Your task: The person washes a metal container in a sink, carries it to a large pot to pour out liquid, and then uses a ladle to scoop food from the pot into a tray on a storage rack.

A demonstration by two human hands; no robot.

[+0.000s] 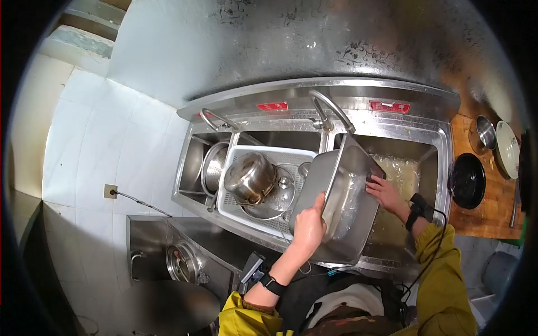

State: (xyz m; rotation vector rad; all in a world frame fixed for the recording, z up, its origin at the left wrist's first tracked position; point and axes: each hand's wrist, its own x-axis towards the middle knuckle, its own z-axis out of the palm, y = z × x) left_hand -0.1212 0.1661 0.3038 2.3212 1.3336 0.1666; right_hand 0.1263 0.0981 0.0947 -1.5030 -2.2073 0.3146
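Observation:
A large rectangular metal tub (pixel 350 207) is tilted over the right part of the steel sink, above a basin (pixel 406 173) with cloudy water in it. My left hand (pixel 309 224) grips the tub's near left rim, thumb along the edge. Inside the tub, against its far right wall, my right hand (pixel 385 194) rests with its fingers spread. Left of the tub, a white plastic basket (pixel 225 208) lies across the sink and holds an upturned metal pot (pixel 249 173) and a glass lid (pixel 280 193).
Two curved faucets (pixel 332 109) rise behind the basins. A metal colander (pixel 214 167) stands at the sink's left. On the wooden board (pixel 476 221) at the right are a black bowl (pixel 468 180), a metal bowl (pixel 483 133) and a white dish (pixel 508 150). Another pot (pixel 182 263) stands at lower left.

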